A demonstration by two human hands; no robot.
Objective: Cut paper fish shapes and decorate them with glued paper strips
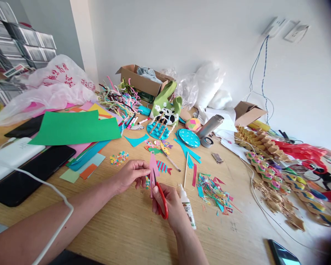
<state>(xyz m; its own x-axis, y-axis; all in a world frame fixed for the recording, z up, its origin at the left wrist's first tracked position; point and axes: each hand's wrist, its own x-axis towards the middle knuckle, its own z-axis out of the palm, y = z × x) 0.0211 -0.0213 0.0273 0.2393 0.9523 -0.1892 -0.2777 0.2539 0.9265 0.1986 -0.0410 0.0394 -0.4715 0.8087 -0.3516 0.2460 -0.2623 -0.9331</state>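
Observation:
My left hand point(135, 174) pinches a narrow piece of pink paper point(153, 161) by its left edge, above the wooden table. In my right hand point(168, 202) is a pair of red-handled scissors point(163, 204), its dark blades pointing up along the paper, which lies between or against them. A striped paper fish point(162, 167) in blue and pink lies just behind the paper. Beside my right hand rests a white glue bottle point(188, 208), lying tilted on the table. Small coloured paper bits partly show beneath my left hand.
Green paper sheets point(77, 127) and a black phone point(33, 173) lie at left. Paper scraps point(215, 193) are heaped at right, near a wooden stick point(186, 169). Behind stand a panda bag point(167, 106) and a metal flask point(211, 126). A white cable point(57, 198) crosses my left forearm.

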